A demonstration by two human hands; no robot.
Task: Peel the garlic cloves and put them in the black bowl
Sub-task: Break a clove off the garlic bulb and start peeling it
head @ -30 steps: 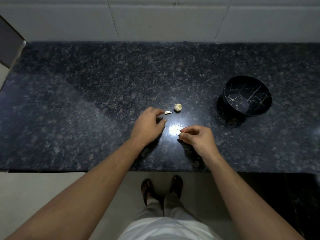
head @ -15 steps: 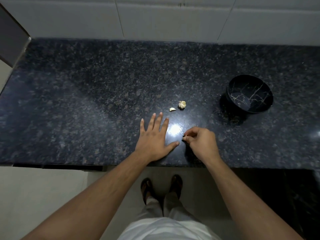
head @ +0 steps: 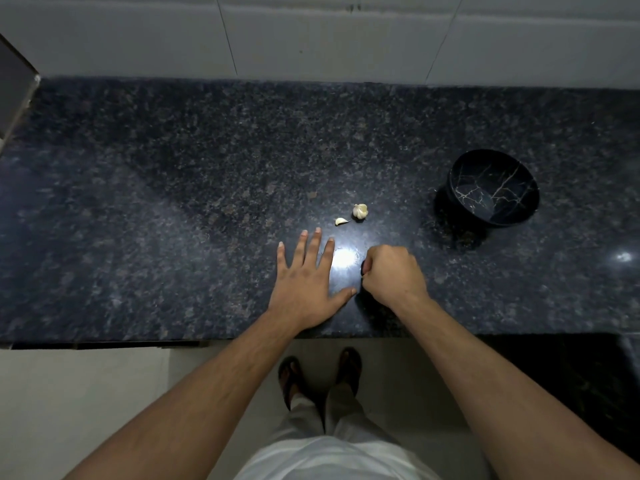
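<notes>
A small garlic bulb [head: 360, 211] lies on the dark granite counter [head: 173, 202], with one loose clove [head: 341, 221] just left of it. My left hand [head: 308, 278] rests flat on the counter, fingers spread, a little nearer than the clove and holding nothing. To its right, my right hand [head: 393, 277] is curled into a fist on the counter; anything inside it is hidden. The black bowl [head: 493, 187] with pale crack-like veins stands farther right, tilted toward me, and looks empty.
A bright lamp reflection [head: 343, 259] shines on the counter between my hands. A tiled wall [head: 311, 39] runs behind the counter, and a grey object [head: 14, 95] juts in at the far left. The counter's front edge [head: 207, 339] is just below my wrists.
My left hand let go near the loose clove, drew back and flattened on the counter. My right hand went from a pinch into a tighter fist.
</notes>
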